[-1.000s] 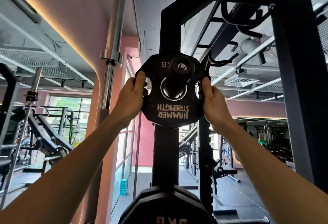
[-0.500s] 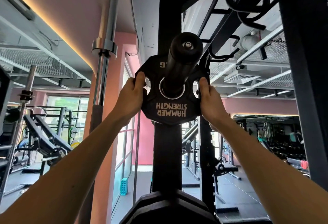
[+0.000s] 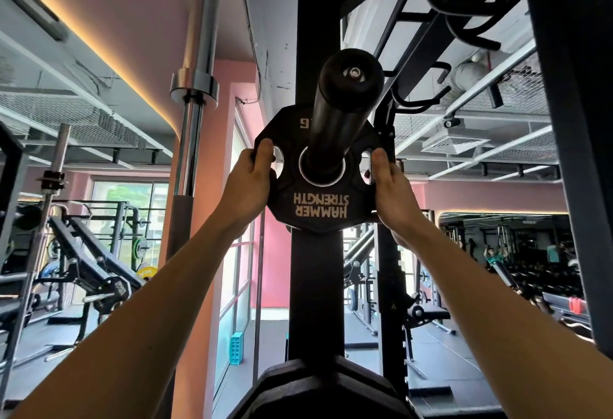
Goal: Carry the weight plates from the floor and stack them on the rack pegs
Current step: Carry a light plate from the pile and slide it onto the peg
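Gym floor sat behind the rack [image 3: 315, 286]: pink wall, windows on the left, benches and other rigs further back. View was tilted up, so ceiling trusses and strip lighting filled the top.

Plate [image 3: 318, 199] was on the upper peg [image 3: 338, 120], peg passing through its centre hole, plate pushed back close to the black upright. Peg end cap stuck out toward me, well clear of the plate face. Lettering "HAMMER STRENGTH" read upside down, so the plate sat inverted.

My left hand [image 3: 247, 186] was clamped on the plate's left edge, thumb over the front near the left grip slot, fingers wrapped behind. My right hand [image 3: 389, 193] was clamped on the right edge the same way, thumb beside the right slot. Both arms were stretched up and forward.

Second plate [image 3: 328, 388] showed at the bottom edge, lower on the same upright; couldn't tell how it was mounted.

Barbell [image 3: 195, 86] stood vertical just left of the rack, apart from both hands.
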`<state>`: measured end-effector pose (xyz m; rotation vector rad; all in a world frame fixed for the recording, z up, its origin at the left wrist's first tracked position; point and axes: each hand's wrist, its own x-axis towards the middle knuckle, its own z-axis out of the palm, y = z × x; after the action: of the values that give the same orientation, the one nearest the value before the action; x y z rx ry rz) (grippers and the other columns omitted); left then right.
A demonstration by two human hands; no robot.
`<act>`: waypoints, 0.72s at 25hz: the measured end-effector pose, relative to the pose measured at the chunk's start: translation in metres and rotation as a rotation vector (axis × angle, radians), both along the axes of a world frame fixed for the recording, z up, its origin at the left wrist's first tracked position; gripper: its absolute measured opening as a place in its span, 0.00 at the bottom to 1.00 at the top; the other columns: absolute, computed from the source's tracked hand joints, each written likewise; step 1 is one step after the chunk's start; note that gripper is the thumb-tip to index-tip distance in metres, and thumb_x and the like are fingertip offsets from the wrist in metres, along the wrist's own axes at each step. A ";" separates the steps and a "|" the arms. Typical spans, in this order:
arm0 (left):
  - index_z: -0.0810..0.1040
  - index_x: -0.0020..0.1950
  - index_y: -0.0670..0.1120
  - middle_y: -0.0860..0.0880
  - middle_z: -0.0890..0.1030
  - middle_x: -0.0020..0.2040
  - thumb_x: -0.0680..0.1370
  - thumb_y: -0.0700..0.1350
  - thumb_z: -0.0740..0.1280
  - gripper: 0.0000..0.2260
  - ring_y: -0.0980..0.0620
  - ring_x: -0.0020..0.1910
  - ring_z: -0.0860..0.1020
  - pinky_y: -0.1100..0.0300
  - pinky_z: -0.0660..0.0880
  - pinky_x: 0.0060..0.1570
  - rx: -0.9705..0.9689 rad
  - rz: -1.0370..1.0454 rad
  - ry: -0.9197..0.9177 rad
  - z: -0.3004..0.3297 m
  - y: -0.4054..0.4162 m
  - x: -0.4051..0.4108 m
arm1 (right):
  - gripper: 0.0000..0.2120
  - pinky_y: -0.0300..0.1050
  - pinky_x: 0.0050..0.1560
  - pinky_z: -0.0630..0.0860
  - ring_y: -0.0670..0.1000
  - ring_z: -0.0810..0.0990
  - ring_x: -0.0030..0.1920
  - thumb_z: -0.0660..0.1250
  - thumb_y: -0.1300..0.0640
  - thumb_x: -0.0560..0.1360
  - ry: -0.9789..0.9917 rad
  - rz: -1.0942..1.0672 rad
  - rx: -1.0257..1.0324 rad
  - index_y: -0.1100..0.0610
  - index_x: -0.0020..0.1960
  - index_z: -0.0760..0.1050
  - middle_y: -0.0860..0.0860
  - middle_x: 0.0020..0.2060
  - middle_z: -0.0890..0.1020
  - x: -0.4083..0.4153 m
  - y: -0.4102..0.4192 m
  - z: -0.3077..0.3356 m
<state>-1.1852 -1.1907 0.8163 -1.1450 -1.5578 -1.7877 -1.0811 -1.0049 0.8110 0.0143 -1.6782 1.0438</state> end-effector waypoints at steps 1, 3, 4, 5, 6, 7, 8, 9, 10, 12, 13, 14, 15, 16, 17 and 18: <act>0.72 0.62 0.45 0.47 0.79 0.47 0.82 0.61 0.51 0.22 0.49 0.47 0.79 0.48 0.78 0.52 -0.014 0.011 0.002 -0.002 -0.001 0.001 | 0.41 0.57 0.56 0.80 0.52 0.83 0.53 0.52 0.24 0.69 -0.018 -0.001 0.002 0.57 0.63 0.74 0.53 0.54 0.83 0.004 -0.003 -0.001; 0.70 0.65 0.45 0.47 0.79 0.51 0.83 0.58 0.51 0.21 0.49 0.47 0.79 0.51 0.78 0.47 -0.062 0.063 0.035 -0.013 -0.006 0.005 | 0.33 0.57 0.46 0.83 0.55 0.86 0.46 0.52 0.31 0.77 -0.076 -0.003 0.029 0.59 0.64 0.70 0.54 0.53 0.82 0.018 -0.011 -0.009; 0.68 0.68 0.45 0.47 0.79 0.53 0.84 0.56 0.51 0.20 0.50 0.46 0.80 0.55 0.78 0.45 -0.084 0.089 0.048 -0.021 -0.009 0.008 | 0.28 0.55 0.41 0.84 0.56 0.86 0.42 0.52 0.36 0.80 -0.111 -0.017 0.043 0.59 0.64 0.68 0.55 0.52 0.82 0.025 -0.014 -0.016; 0.67 0.70 0.46 0.48 0.79 0.54 0.84 0.55 0.52 0.19 0.51 0.44 0.81 0.56 0.77 0.44 -0.098 0.106 0.049 -0.031 -0.014 0.011 | 0.26 0.55 0.41 0.84 0.55 0.85 0.40 0.52 0.38 0.81 -0.146 -0.052 0.053 0.59 0.65 0.67 0.55 0.52 0.81 0.033 -0.017 -0.026; 0.67 0.71 0.47 0.48 0.79 0.55 0.84 0.53 0.53 0.18 0.51 0.42 0.81 0.56 0.77 0.44 -0.103 0.117 0.038 -0.041 -0.019 0.014 | 0.25 0.56 0.45 0.83 0.53 0.85 0.42 0.52 0.39 0.81 -0.170 -0.098 0.069 0.59 0.64 0.67 0.54 0.52 0.81 0.042 -0.019 -0.038; 0.67 0.70 0.48 0.49 0.79 0.56 0.84 0.53 0.54 0.17 0.51 0.42 0.82 0.55 0.78 0.45 -0.110 0.129 0.021 -0.053 -0.025 0.018 | 0.24 0.57 0.50 0.82 0.51 0.84 0.45 0.52 0.38 0.81 -0.179 -0.141 0.096 0.57 0.62 0.68 0.53 0.51 0.81 0.052 -0.022 -0.051; 0.68 0.67 0.50 0.50 0.79 0.56 0.84 0.54 0.55 0.15 0.52 0.42 0.82 0.53 0.79 0.47 -0.121 0.144 0.002 -0.067 -0.031 0.024 | 0.22 0.58 0.54 0.80 0.49 0.83 0.47 0.52 0.37 0.81 -0.174 -0.166 0.119 0.54 0.60 0.69 0.51 0.50 0.80 0.061 -0.025 -0.067; 0.70 0.64 0.51 0.50 0.80 0.54 0.83 0.54 0.56 0.13 0.52 0.42 0.82 0.51 0.79 0.47 -0.128 0.153 -0.012 -0.081 -0.038 0.032 | 0.20 0.58 0.57 0.78 0.47 0.82 0.48 0.52 0.37 0.80 -0.161 -0.164 0.130 0.52 0.58 0.69 0.49 0.50 0.80 0.073 -0.030 -0.083; 0.71 0.61 0.51 0.51 0.80 0.52 0.83 0.54 0.57 0.11 0.52 0.42 0.82 0.50 0.80 0.47 -0.130 0.149 -0.025 -0.097 -0.045 0.041 | 0.20 0.58 0.58 0.78 0.45 0.81 0.49 0.53 0.36 0.80 -0.156 -0.152 0.123 0.50 0.56 0.71 0.47 0.50 0.81 0.085 -0.034 -0.100; 0.74 0.58 0.50 0.53 0.81 0.48 0.82 0.54 0.58 0.11 0.52 0.42 0.83 0.52 0.78 0.44 -0.116 0.113 -0.070 -0.132 -0.058 0.065 | 0.22 0.58 0.59 0.77 0.46 0.81 0.51 0.54 0.33 0.78 -0.156 -0.130 0.089 0.49 0.55 0.74 0.45 0.49 0.81 0.110 -0.043 -0.136; 0.75 0.56 0.50 0.53 0.82 0.46 0.82 0.54 0.60 0.11 0.52 0.42 0.83 0.53 0.77 0.43 -0.106 0.088 -0.107 -0.153 -0.065 0.080 | 0.22 0.59 0.59 0.76 0.46 0.81 0.52 0.54 0.33 0.77 -0.167 -0.115 0.062 0.48 0.55 0.75 0.44 0.49 0.82 0.123 -0.049 -0.156; 0.76 0.55 0.50 0.53 0.82 0.44 0.80 0.56 0.61 0.12 0.53 0.41 0.83 0.52 0.77 0.44 -0.094 0.062 -0.148 -0.173 -0.072 0.095 | 0.20 0.59 0.59 0.76 0.46 0.81 0.52 0.55 0.33 0.77 -0.174 -0.092 0.030 0.47 0.54 0.75 0.44 0.48 0.82 0.137 -0.055 -0.177; 0.77 0.53 0.51 0.53 0.83 0.44 0.77 0.59 0.61 0.13 0.52 0.42 0.83 0.52 0.76 0.44 -0.093 0.039 -0.189 -0.193 -0.079 0.112 | 0.19 0.60 0.58 0.76 0.47 0.81 0.52 0.56 0.34 0.77 -0.178 -0.074 -0.008 0.46 0.52 0.76 0.44 0.47 0.83 0.150 -0.061 -0.198; 0.78 0.51 0.52 0.53 0.83 0.43 0.75 0.61 0.61 0.15 0.51 0.42 0.83 0.52 0.76 0.43 -0.100 0.022 -0.234 -0.215 -0.086 0.132 | 0.18 0.59 0.57 0.77 0.47 0.81 0.51 0.57 0.34 0.77 -0.189 -0.063 -0.049 0.45 0.51 0.76 0.44 0.46 0.83 0.166 -0.068 -0.220; 0.78 0.51 0.52 0.53 0.83 0.44 0.74 0.61 0.61 0.16 0.50 0.43 0.82 0.55 0.76 0.42 -0.110 0.005 -0.272 -0.238 -0.093 0.151 | 0.17 0.58 0.56 0.77 0.47 0.82 0.50 0.57 0.35 0.76 -0.207 -0.056 -0.081 0.46 0.50 0.77 0.44 0.46 0.84 0.183 -0.076 -0.243; 0.78 0.51 0.51 0.52 0.83 0.44 0.75 0.61 0.61 0.16 0.51 0.43 0.82 0.57 0.75 0.42 -0.118 -0.017 -0.303 -0.261 -0.099 0.171 | 0.17 0.56 0.54 0.78 0.48 0.82 0.50 0.58 0.36 0.76 -0.229 -0.041 -0.105 0.46 0.50 0.77 0.44 0.46 0.84 0.201 -0.083 -0.266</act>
<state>-1.0142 -1.2895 0.5548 -0.9747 -1.8517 -1.9757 -0.8803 -1.0880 0.5445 -0.2147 -1.8173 1.1347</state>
